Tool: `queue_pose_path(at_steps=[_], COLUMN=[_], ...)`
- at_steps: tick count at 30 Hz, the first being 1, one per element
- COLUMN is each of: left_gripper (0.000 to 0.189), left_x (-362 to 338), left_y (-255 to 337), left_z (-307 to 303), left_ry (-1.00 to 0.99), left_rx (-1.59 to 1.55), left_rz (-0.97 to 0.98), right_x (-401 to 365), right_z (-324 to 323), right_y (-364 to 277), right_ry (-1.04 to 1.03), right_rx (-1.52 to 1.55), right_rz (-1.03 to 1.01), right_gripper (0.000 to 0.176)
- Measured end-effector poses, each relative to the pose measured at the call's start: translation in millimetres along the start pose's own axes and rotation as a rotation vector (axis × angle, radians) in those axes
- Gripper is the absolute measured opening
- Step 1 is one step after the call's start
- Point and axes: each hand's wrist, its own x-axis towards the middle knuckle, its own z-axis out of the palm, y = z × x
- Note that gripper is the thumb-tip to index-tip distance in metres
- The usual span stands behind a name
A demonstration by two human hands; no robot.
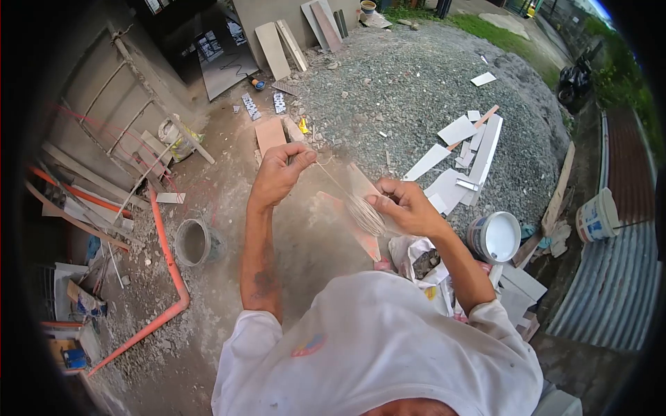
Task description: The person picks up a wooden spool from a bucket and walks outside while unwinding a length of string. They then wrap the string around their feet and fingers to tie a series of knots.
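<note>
A bundle of thin pale string (365, 216) hangs from my right hand (409, 206), whose thumb and fingers are closed on its upper side. One strand (333, 179) runs from the bundle up and left to my left hand (279, 173). The thumb and forefinger of that hand pinch the strand near a small loop. Both hands are raised in front of my chest, apart from each other. Behind the bundle, pinkish tile pieces (364, 243) lie on the ground, partly hidden by it.
A grey bucket (196, 243) and a long orange pipe (173, 270) are at the left, near a wooden ladder (132, 66). White tile offcuts (427, 162) lie on the gravel heap (388, 90). A white bucket (494, 237) and an open sack (416, 260) sit at the right.
</note>
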Motion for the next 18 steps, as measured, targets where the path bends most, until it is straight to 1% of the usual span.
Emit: queue_pose_path(at_steps=[1,2,4,6,7,10,11,13,14,16,18], left_gripper=[0.018,0.018,0.016,0.016,0.016,0.022,0.025,0.026,0.024,0.021,0.02], left_x=[6.3,17.5,-4.7,-15.5,-22.2,-2.2,9.0,28.4,30.3,35.1,12.0], left_y=[-33.4,-50.4,-58.9,-44.8,-34.3,0.7,5.2,-2.4,-16.8,-48.7,-35.9], left_z=[8.1,20.9,77.9,97.8,100.8,55.5,39.1,17.7,21.0,46.8,84.5], left_ry=[-0.014,-0.051,-0.198,-0.318,-0.359,-0.222,-0.159,-0.053,-0.049,-0.07,-0.278], left_rx=[-0.132,-0.259,-0.217,-0.101,-0.046,-0.055,-0.062,-0.045,-0.1,-0.201,-0.197], left_rz=[-0.055,-0.103,-0.117,-0.131,-0.145,-0.058,-0.014,-0.006,-0.039,-0.092,-0.181], right_x=[-3.5,4.4,31.5,51.2,54.7,35.8,22.2,3.9,-4.4,9.6,42.7], right_z=[0.8,0.5,-13.7,-44.2,-48.1,-44.6,-40.6,-29.2,-26.4,-28.3,-33.4], right_y=[-11.0,-24.6,-46.9,-30.4,-16.0,43.9,47.7,28.6,12.7,-30.1,-19.6], right_ry=[-0.022,0.108,0.408,0.641,0.712,0.342,0.158,0.054,0.018,0.159,0.391], right_rx=[0.242,0.451,0.849,0.101,-0.275,-0.769,-0.656,-0.154,0.106,0.733,0.646], right_rz=[-0.053,-0.025,0.011,-0.032,-0.031,-0.033,0.002,0.041,0.078,0.1,0.026], right_gripper=[0.023,0.022,0.02,0.023,0.024,0.025,0.024,0.026,0.028,0.03,0.031])
